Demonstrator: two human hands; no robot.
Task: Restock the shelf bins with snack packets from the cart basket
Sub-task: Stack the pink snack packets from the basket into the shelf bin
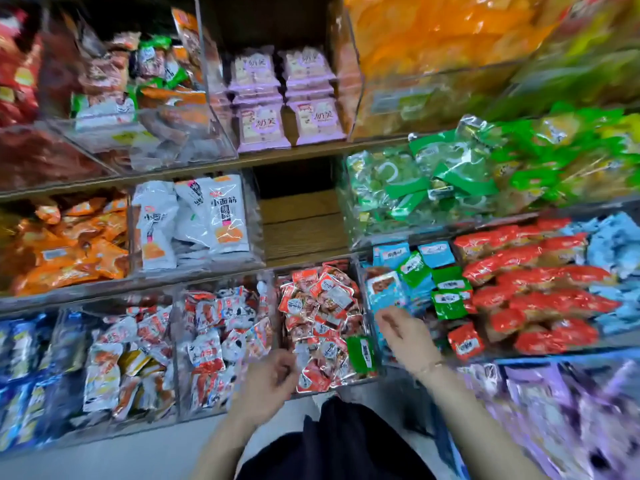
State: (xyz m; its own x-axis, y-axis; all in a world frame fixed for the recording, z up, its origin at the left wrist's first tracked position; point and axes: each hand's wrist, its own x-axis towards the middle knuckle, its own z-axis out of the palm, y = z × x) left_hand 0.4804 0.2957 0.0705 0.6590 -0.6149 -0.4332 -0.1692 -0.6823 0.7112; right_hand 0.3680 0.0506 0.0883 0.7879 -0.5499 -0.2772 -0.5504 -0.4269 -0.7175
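The clear plastic shelf bins (216,109) have smooth, glossy walls that catch the light. The brown wooden shelf board (301,230) looks matt, with visible grain lines. The red-and-silver foil snack packets (322,306) are shiny and crinkled, and the green film packets (450,174) gleam likewise. The lilac packets (263,128) look duller, almost satin. The thin gold-coloured bracelet (429,367) looks metallic. The black cloth garment (346,445) is matt.

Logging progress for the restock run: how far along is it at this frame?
Done: bins look well stocked, e.g. red packets and green packets. In hand: right hand hovers over the blue packets, no packet visibly held; left hand is curled by the red packets, contents unclear. Left: maybe the bare shelf gap; cart basket is out of view.
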